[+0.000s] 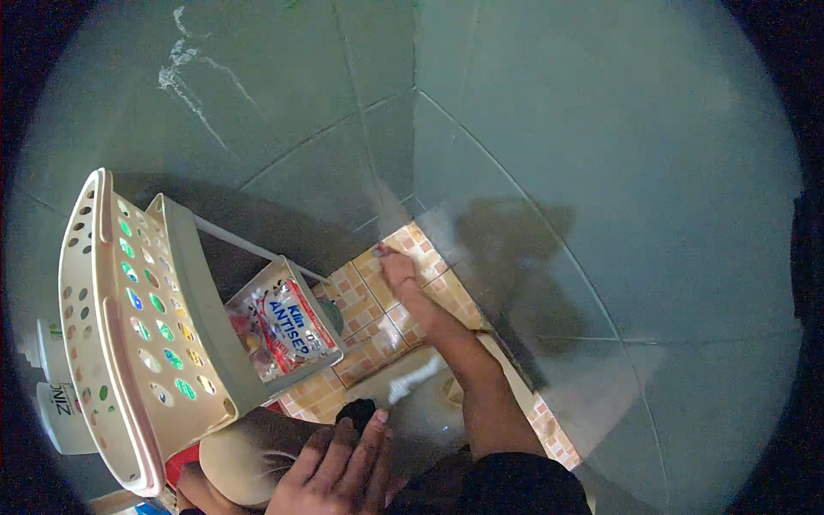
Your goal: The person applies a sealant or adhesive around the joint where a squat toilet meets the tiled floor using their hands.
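Observation:
My right hand (398,269) reaches down to the orange-and-white patterned tiles (365,343) in the corner. Its fingers are bent against the tiles, and what they hold, if anything, is too small to make out. Lower down, my left hand (343,468) has its fingers stretched out, seen from the back. Close to its fingertips are a black thing (356,414), its kind unclear, and a white streak (414,380) on a pale, smooth surface (429,416). My right forearm hides part of that surface.
At the left stands a cream plastic rack (193,318) with holes, its lower tray holding a red, white and blue package (296,326). White bottles (64,421) stand beyond it. Grey-green walls (532,129) meet behind the tiles. A beige rounded thing (245,463) is beside my left hand.

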Demonstrator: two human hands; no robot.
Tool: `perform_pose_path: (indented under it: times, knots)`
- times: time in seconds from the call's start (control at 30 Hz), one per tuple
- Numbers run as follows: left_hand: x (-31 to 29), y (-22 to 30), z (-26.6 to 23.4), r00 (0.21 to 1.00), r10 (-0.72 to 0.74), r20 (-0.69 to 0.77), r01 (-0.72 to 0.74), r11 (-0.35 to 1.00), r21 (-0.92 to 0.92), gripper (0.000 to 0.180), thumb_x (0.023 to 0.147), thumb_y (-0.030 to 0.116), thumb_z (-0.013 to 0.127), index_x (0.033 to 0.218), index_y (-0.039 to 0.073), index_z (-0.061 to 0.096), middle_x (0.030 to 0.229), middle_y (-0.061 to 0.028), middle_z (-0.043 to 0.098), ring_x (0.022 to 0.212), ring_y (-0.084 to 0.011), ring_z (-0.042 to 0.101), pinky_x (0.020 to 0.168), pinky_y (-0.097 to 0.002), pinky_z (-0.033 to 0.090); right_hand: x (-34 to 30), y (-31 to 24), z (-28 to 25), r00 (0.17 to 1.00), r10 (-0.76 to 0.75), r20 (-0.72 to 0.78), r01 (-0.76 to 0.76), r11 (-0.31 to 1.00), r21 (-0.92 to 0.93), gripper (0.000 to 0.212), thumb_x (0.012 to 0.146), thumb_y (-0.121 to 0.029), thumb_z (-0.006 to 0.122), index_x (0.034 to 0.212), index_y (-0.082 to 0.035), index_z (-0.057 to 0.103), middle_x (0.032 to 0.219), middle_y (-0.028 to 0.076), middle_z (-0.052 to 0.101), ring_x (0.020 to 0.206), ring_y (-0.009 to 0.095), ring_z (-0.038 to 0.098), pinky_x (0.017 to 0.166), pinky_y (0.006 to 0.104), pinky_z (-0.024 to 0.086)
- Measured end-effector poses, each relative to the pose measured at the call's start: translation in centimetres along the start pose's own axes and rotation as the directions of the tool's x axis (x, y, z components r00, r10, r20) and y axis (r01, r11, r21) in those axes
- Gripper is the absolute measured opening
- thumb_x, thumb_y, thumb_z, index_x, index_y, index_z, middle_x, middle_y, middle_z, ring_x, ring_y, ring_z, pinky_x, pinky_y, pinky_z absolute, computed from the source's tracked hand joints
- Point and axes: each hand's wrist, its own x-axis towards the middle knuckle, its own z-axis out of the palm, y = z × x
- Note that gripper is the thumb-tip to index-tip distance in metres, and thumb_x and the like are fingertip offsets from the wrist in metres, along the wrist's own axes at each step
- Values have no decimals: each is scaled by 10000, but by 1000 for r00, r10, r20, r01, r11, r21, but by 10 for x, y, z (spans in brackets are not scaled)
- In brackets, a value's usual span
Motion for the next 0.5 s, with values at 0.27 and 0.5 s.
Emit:
perform_pose_path:
  times: [0.27,0.5]
  knots:
    - [8,3,-8,994,105,39,-109,989,96,531,885,310,649,1312,4,574,1398,-173,541,1166,-324,578,962,-428,455,-69,-34,43,899,-421,-118,417,907,-60,291,867,-101,546,1112,-109,704,1096,102,711,877,254,724,700,398,589]
    - [-2,-6,21,963,223,-153,-191,962,196,452,907,435,616,1118,41,690,1302,-148,623,1047,-315,634,925,-430,515,-123,66,-13,995,-57,-77,29,944,-328,208,872,-201,561,853,-112,748,884,122,730,784,258,726,660,453,579]
